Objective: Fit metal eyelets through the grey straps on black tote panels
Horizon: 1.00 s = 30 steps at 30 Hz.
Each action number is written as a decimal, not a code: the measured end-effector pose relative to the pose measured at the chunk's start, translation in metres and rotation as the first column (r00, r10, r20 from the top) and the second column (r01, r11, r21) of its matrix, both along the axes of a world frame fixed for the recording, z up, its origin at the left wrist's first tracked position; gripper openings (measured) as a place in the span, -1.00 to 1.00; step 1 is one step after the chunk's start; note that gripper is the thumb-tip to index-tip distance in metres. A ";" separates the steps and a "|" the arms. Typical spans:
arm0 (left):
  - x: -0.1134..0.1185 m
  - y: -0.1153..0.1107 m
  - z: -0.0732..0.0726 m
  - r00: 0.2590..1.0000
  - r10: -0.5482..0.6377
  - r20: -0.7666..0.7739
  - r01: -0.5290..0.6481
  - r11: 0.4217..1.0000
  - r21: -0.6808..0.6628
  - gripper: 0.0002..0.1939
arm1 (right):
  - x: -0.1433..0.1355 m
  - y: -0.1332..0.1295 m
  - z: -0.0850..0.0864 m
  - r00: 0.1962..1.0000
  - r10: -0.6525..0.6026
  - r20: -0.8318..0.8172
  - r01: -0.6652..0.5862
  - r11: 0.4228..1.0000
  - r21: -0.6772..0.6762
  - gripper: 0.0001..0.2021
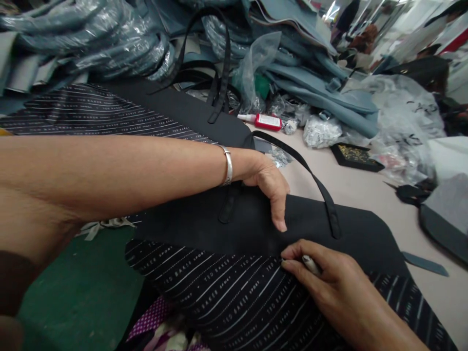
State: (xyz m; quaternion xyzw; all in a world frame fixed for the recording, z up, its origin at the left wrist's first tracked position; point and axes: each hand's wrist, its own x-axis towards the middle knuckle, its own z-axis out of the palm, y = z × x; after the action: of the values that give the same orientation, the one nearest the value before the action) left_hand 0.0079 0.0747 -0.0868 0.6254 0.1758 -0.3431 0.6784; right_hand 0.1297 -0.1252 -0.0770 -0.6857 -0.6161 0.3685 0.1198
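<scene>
A black bag panel [252, 224] with handles and a lining printed with white lettering [219, 287] lies across the front. My left hand [272, 187] reaches over its upper edge, thumb on the front face and the other fingers hidden behind. Below it, my right hand [329, 280] is closed in a pinch at the seam between panel and lining. A thin, pale pen-like tool [311, 264] sticks out between its fingers; its tip is hidden. One black handle [310, 170] arches up behind the panel.
Another black bag piece [175, 109] lies behind my left forearm. Further back are plastic-wrapped blue-grey straps [109, 39], a red tube [268, 122] and a black tray of small gold pieces [356, 157]. Clear plastic bags [405, 117] lie at the right, with people blurred beyond.
</scene>
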 end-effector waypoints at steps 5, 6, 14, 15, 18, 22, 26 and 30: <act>-0.001 0.001 -0.014 0.999 0.045 0.019 -0.042 0.990 -0.137 -0.65 | -0.001 0.002 -0.001 1.000 0.020 0.005 -0.020 0.999 0.036 -0.83; -0.002 0.002 -0.015 0.999 0.047 0.021 -0.043 0.989 -0.143 -0.66 | -0.001 0.002 -0.002 1.000 0.020 0.004 -0.020 0.999 0.042 -0.83; -0.007 -0.003 -0.009 0.989 0.143 -0.030 -0.146 0.974 -0.172 -0.81 | -0.002 -0.003 -0.009 0.994 0.040 0.105 -0.056 0.986 0.157 -0.87; -0.007 -0.004 -0.009 0.988 0.149 -0.028 -0.152 0.973 -0.175 -0.83 | -0.002 -0.003 -0.010 0.991 0.046 0.123 -0.068 0.981 0.180 -0.86; -0.009 -0.007 -0.010 0.985 0.172 -0.016 -0.172 0.966 -0.194 -0.84 | -0.002 -0.003 -0.013 0.982 0.072 0.177 -0.113 0.965 0.235 -0.85; -0.012 -0.011 -0.010 0.977 0.213 0.029 -0.205 0.964 -0.168 -0.86 | -0.004 -0.005 -0.017 0.974 0.033 0.224 -0.097 0.954 0.284 -0.82; -0.010 -0.017 0.001 0.978 0.196 0.070 -0.188 0.976 -0.111 -0.88 | -0.002 -0.011 -0.020 0.964 0.000 0.267 -0.079 0.955 0.287 -0.81; -0.005 -0.025 0.028 0.930 0.319 0.184 -0.345 0.930 0.128 -0.79 | 0.002 -0.013 -0.021 0.963 -0.030 0.268 -0.044 0.963 0.266 -0.76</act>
State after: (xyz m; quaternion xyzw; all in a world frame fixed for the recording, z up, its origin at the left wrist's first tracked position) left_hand 0.0033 0.0500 -0.0584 0.6638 0.2507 -0.1567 0.6870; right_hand 0.1319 -0.1385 -0.0980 -0.7047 -0.6733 0.1849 0.1259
